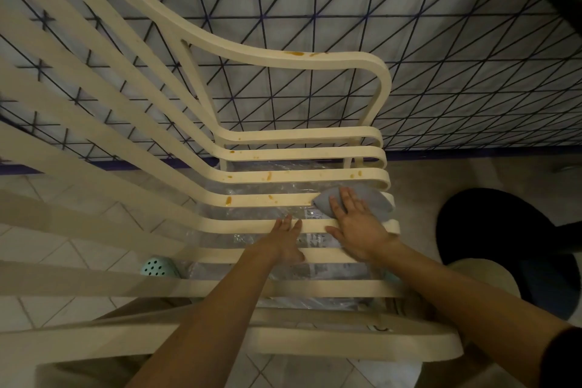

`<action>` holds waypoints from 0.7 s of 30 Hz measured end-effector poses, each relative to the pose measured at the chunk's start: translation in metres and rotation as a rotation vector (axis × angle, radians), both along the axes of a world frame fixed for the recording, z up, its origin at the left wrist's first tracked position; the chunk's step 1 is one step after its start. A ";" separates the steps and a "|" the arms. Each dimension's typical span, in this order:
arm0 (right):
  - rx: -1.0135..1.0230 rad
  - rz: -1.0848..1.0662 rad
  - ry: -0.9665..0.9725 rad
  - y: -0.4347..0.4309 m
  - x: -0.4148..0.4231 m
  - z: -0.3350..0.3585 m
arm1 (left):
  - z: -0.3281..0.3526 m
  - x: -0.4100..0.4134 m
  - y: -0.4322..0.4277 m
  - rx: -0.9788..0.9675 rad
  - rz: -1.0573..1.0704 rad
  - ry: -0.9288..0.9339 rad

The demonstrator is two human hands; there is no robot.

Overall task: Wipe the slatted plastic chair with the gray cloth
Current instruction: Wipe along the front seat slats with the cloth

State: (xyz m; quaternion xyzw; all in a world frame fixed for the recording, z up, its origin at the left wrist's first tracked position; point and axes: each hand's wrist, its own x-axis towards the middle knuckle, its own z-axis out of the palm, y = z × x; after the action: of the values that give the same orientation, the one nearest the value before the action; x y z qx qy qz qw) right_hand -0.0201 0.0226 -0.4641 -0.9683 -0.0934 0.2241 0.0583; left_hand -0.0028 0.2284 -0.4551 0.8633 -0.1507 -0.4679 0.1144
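A dark wire grid [315, 9] of crossing diagonals fills the far side. Pale floor tiles [63, 211] lie at the left, with a mint-green object [159, 267] dotted with dark holes. Crinkled clear plastic [252, 189] lies mid-floor. At the right sits a black round shape [491, 230], perhaps a stool base.

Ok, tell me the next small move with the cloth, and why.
Probably slide the gray cloth leftward along its slat: the right hand presses it flat near the slat's right end, and orange smears sit further left on that same slat. The left hand rests on a nearer slat.
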 end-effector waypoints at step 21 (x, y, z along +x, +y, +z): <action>-0.022 0.000 -0.039 -0.058 -0.019 0.002 | 0.008 -0.003 0.010 0.127 0.154 -0.097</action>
State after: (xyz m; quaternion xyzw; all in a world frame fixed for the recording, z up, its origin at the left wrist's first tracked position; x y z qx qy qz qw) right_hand -0.0389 -0.0354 -0.4623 -0.9731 -0.0923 0.2061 0.0456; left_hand -0.0054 0.2386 -0.4475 0.8993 -0.0592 -0.4242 0.0880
